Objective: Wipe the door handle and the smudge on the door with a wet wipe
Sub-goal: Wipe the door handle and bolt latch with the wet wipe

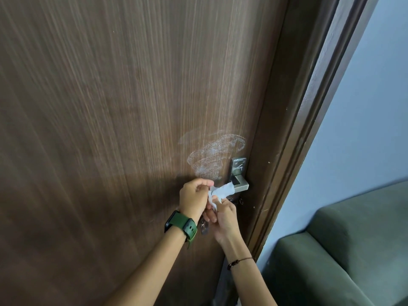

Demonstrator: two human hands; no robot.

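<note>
Wrapping wet wipe round door handle, both hands.

Showing as dark brown wood-grain, matt, finely streaked: door. Lying chalky, whitish and powdery on that grain: smudge. Gleaming as brushed silvery metal, smooth: handle, plate. Looking thin, white, soft, crumpled, cloth-like: wipe. Looking matt green, rubbery: watch strap. Appearing as dull green fabric: sofa.
</note>
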